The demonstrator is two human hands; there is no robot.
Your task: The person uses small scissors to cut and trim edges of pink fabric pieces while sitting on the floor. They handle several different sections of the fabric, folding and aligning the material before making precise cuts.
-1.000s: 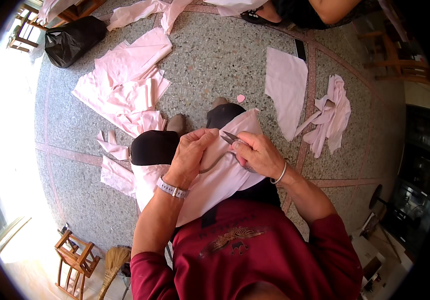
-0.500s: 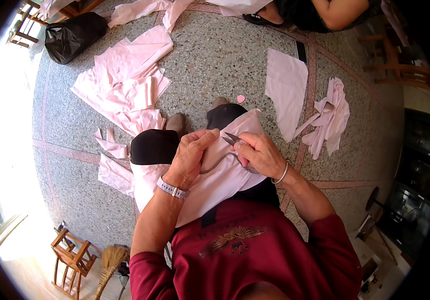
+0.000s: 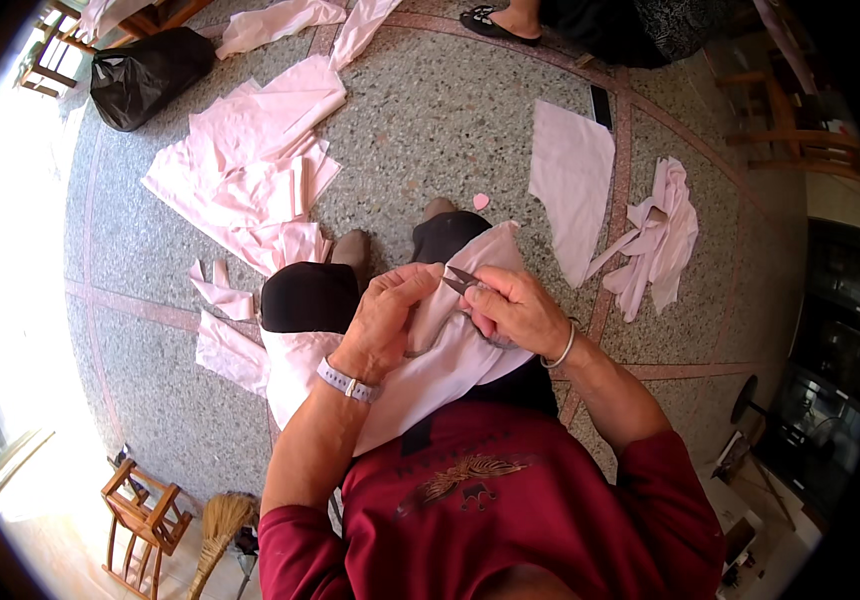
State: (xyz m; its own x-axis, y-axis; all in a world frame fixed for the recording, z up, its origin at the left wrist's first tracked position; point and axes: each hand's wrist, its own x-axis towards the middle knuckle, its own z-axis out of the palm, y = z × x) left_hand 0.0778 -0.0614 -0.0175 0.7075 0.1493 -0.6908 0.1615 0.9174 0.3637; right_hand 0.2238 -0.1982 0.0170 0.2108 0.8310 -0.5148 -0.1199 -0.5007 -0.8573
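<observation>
Pink cloth (image 3: 440, 375) lies draped over my lap, with a corner reaching past my right knee. My left hand (image 3: 390, 310) is closed in a pinch on the cloth, thumb and forefinger together near the blades. In my right hand (image 3: 518, 312) is a pair of small scissors (image 3: 462, 280), their dark blades slightly parted and pointing at my left fingertips. The scissors' handles are mostly covered by my fingers. A grey edge or cord shows along the cloth below both hands; its kind is unclear.
Pink cloth pieces (image 3: 250, 180) lie heaped ahead on the left. A cut panel (image 3: 575, 180), a phone-like dark slab (image 3: 601, 106) and crumpled strips (image 3: 658, 240) lie right. A black bag (image 3: 148, 75), wooden chair (image 3: 145, 510) and broom (image 3: 222, 535) stand around. Another person's foot (image 3: 510, 22) is ahead.
My hands have barely moved; the grey line between them now sags less visibly. The other person's foot has shifted left, and their arm has left the view. A far pink strip has shifted.
</observation>
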